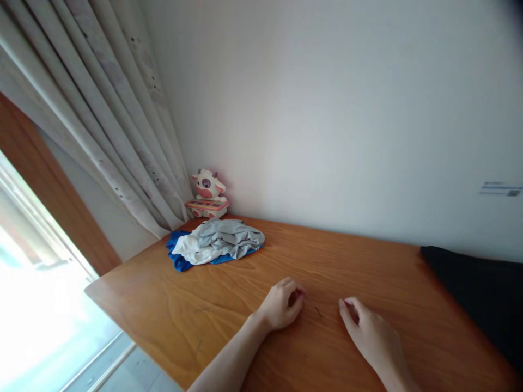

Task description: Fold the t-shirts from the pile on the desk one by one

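Currently, left hand (281, 307): half open, fingers loosely curled toward thumb, nothing visible in its hold, over the desk (347, 267)
Right hand (376, 332): likewise half open and visibly unladen, apart from the left
Cloth pile (231, 239): grey and white fabric on blue, crumpled, far left of desk, well beyond both hands
Cow toy (209, 190): behind pile, beside curtain (118, 120)
Black item (482, 294): right side of desk, material unclear

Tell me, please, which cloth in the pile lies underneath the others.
The blue cloth: its edges show from under the white cloth and the grey cloth, which both lie on top.
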`<state>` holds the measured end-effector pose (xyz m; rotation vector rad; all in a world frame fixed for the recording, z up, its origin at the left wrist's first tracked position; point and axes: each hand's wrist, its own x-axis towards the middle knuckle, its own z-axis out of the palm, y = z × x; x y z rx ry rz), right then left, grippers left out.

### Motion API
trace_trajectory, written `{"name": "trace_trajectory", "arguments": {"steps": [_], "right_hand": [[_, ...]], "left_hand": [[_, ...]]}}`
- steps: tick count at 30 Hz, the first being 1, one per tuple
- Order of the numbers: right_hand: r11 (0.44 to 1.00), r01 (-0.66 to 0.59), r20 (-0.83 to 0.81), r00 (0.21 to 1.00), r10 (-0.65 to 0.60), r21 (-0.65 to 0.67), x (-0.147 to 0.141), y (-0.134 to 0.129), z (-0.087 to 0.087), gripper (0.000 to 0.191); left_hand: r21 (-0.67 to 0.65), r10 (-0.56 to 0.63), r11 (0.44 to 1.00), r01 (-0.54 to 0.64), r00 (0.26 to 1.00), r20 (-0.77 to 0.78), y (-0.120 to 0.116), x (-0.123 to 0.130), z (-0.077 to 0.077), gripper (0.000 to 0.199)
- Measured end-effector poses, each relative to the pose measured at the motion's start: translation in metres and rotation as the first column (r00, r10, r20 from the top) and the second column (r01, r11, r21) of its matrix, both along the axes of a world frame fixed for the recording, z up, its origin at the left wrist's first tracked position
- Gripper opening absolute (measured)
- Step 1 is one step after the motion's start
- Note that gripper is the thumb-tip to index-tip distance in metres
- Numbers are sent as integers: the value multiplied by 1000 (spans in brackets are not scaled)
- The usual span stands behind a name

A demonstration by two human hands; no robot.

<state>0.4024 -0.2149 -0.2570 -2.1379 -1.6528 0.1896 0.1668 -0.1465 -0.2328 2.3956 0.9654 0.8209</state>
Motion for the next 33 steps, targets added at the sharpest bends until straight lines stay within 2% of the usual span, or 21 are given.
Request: {"name": "trace_trajectory", "arguments": {"steps": [4, 12, 16, 27, 33], "right_hand": [[1000, -10, -49, 999, 9, -30, 6, 1, -3, 49], [998, -69, -156, 986, 67, -6, 18, 3, -11, 49], [998, -60, -192, 980, 59, 0, 22, -1, -12, 49], [996, -79, -231, 971, 67, -44, 24, -5, -8, 48], [993, -88, -193, 979, 72, -80, 25, -4, -14, 52]], "left_hand": [[57, -51, 997, 54, 997, -62, 1, 4, 0, 17], [48, 1, 999, 4, 994, -114, 2, 7, -3, 18], [48, 15, 999, -8, 990, -137, 2, 13, -8, 18], [35, 40, 999, -36, 994, -100, 5, 17, -13, 21], [67, 29, 998, -21, 991, -131, 3, 17, -13, 20]]}}
